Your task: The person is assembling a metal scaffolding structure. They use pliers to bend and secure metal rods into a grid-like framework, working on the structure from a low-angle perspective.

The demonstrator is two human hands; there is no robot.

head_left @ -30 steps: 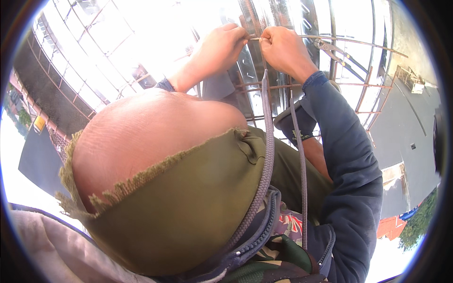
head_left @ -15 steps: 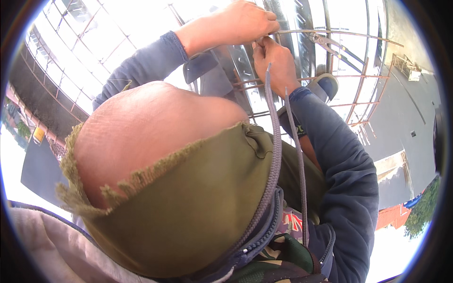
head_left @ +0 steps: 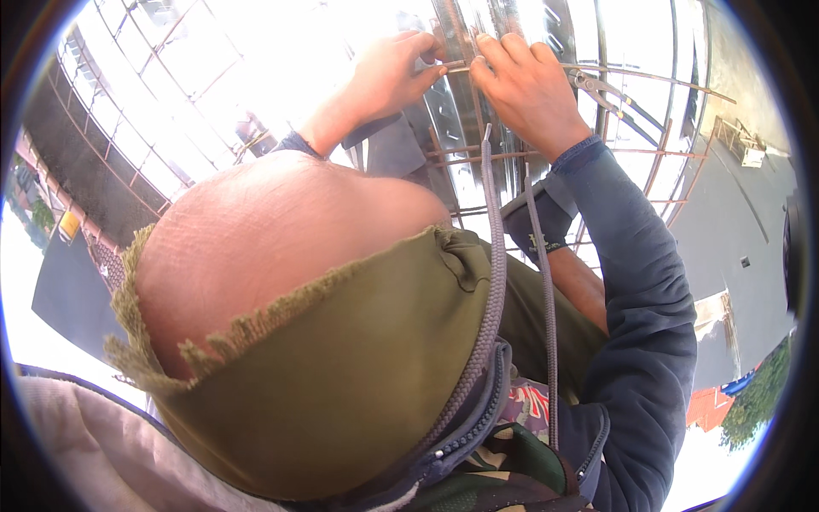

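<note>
Both my hands meet at a thin rusty steel rod (head_left: pixel 631 73) in a bar grid over shiny ribbed metal sheeting. My left hand (head_left: pixel 388 81) is at the rod's left part, thumb and bent fingers drawn together by it; what they pinch is too small to make out. My right hand (head_left: pixel 533 90) curls over the same rod just to the right, back of the hand up, its thumb and fingertips closed on something hidden. Beside my right hand, pincers (head_left: pixel 618 101) with dark, yellow-marked handles lie across the bars.
More grid bars (head_left: pixel 653 179) cross on the right, and further mesh (head_left: pixel 158 60) stands at the left against bright glare. My bent bare knee (head_left: pixel 290 200) shows through torn olive trousers (head_left: pixel 341 358). Two grey drawstrings (head_left: pixel 493 256) hang in front. Grey floor (head_left: pixel 717 247) lies at right.
My left hand has moved down and left, away from its raised place. My right hand has risen and turned over the rod, its back now showing. The pincers remain on the bars.
</note>
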